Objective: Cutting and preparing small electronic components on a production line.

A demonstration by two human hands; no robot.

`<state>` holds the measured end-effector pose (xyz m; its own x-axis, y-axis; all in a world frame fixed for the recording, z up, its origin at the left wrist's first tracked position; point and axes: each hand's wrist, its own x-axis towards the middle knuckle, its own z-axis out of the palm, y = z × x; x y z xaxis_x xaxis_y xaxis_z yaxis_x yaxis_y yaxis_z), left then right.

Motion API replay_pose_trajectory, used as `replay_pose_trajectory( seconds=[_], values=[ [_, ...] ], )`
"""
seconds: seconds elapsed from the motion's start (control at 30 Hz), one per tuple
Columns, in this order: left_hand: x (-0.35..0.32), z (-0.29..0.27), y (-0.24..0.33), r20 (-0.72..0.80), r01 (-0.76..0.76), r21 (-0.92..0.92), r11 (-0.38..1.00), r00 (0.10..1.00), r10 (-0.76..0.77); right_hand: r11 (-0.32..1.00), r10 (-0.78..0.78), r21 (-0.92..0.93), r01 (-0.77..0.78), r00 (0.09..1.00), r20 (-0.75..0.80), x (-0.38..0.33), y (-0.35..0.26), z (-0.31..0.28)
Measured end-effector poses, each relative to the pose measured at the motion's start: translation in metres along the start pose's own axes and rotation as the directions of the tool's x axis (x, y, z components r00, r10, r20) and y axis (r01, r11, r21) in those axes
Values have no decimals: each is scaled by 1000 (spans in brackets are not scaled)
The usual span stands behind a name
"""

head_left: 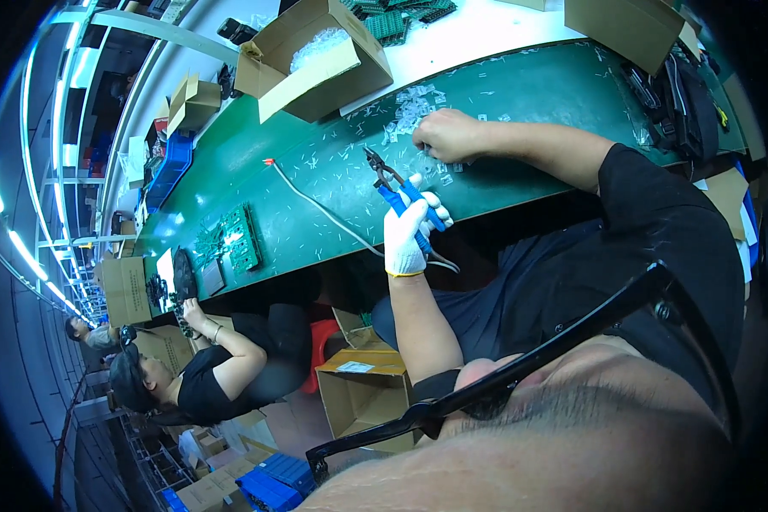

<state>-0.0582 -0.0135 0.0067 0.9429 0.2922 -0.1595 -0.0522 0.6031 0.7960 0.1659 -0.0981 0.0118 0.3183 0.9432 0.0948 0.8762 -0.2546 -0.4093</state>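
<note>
My left hand (408, 232) wears a white glove and is shut on blue-handled cutting pliers (398, 194). The dark jaws point up and left over the green conveyor belt (520, 94). A little farther onto the belt, my bare right hand (446, 135) rests knuckles up with its fingers bunched down. It pinches at small clear plastic pieces (411, 107) scattered there. A grey cable (316, 205) with a red tip runs across the belt and passes under the left hand.
An open cardboard box (311, 60) with clear bags stands at the belt's far side, and another box (631, 26) is at the top right. Green circuit boards (237, 239) lie further down the belt. A seated co-worker in black (230, 367) works there. Cardboard boxes (363, 392) and blue bins sit on the floor.
</note>
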Motion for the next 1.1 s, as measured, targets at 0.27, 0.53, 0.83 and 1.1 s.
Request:
replay_pose_trajectory(
  seconds=[0.27,0.53,0.83,1.1],
  values=[
    [-1,0,0,2,-1,-13,1000,1000,1,984,-107,146,99,993,42,3,1,-9],
    [0,-3,0,32,-8,-26,1000,999,9,988,34,152,-20,995,-93,10,23,-54],
    [1,-2,0,31,4,-38,999,1000,-3,1000,-2,-23,4,994,110,10,26,-42],
    [-1,-1,1,30,2,-22,1000,1000,-1,991,-42,128,29,994,103,13,26,-40]
  ],
)
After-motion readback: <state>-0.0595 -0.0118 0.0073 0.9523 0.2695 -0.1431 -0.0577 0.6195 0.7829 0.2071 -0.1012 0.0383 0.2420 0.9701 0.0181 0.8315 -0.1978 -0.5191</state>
